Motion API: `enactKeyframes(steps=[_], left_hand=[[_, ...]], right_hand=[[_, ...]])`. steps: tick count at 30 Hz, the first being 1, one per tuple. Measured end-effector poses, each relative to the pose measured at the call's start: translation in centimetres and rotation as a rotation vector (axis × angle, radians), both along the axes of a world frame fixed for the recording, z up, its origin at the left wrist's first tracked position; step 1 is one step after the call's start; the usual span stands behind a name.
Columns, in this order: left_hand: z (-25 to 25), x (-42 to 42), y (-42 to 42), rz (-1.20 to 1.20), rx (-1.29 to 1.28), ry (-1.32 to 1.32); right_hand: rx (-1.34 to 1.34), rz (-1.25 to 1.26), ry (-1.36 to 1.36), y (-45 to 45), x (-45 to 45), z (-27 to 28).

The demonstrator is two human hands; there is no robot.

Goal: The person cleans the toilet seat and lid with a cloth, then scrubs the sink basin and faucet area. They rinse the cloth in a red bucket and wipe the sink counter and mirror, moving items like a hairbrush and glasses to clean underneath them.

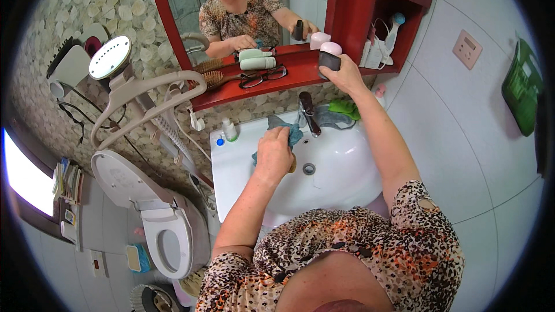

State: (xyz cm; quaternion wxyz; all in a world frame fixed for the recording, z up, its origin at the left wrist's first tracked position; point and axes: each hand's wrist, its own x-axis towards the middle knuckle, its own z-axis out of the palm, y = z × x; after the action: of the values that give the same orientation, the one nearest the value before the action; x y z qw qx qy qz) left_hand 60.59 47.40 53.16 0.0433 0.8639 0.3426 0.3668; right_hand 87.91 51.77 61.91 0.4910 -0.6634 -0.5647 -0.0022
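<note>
Above the left side of the white washbasin (pixel 342 186), my left hand (pixel 274 154) grips a crumpled teal cloth (pixel 296 135). A small tan item (pixel 293 164) shows at that hand's edge, mostly hidden, so its kind is unclear. My right hand (pixel 349 76) reaches up to the red mirror shelf (pixel 225 96) and holds a dark grey container (pixel 329 61) at the shelf's right end. Directly behind the container is a pink rounded item (pixel 331 48). Eyeglasses (pixel 263 76) and a pale green bottle (pixel 257 63) lie farther left on the shelf.
A chrome faucet (pixel 308 115) rises at the basin's back, beside a grey cloth (pixel 331 118) and a bright green cloth (pixel 344 108). A small white bottle (pixel 229 130) and a blue cap (pixel 220 142) sit on the left rim. The toilet (pixel 173 242) stands left, its lid raised.
</note>
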Motion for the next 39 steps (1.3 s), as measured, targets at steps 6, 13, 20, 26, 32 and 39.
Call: enactKeyframes(steps=[6,13,20,26,32,39], left_hand=[[-0.1,1.0,-0.1,-0.037,-0.006,-0.017],[0.4,1.7,-0.9,-0.059,-0.014,0.015],[0.7,1.8,-0.8,-0.081,-0.004,0.035],[0.5,1.3,-0.2,-0.152,-0.107,-0.034],[1.0,0.6,0.5,-0.106,-0.235,-0.072],[1.0,1.4,1.0,-0.119,-0.2,-0.055]], right_hand=[[0.287,0.105,-0.199,1.1,2.0,-4.3],[0.485,0.044,-0.539,1.1,1.5,-4.4],[0.515,0.038,-0.136,2.2,1.7,-2.9],[0.36,0.261,0.665,1.8,2.4,-2.8],[0.358,0.241,0.388,1.0,3.5,-1.9],[0.088,0.11,-0.065,1.8,2.8,-0.8]])
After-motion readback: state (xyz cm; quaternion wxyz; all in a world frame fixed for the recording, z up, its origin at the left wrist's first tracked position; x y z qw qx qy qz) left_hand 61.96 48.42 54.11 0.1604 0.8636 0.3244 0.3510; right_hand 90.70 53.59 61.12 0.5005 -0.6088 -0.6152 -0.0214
